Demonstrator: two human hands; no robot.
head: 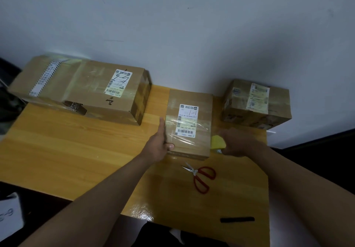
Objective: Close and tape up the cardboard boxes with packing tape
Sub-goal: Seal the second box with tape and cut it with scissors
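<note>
At the upper left of the frame a big box sits on the table. In the middle, the left hand reaches forward, fingers straight along the small box, thumb pressing its near corner. Below lie red scissors. The right hand curls its grip round a yellow tape roll just beside that box. Another box stands upper right.
</note>
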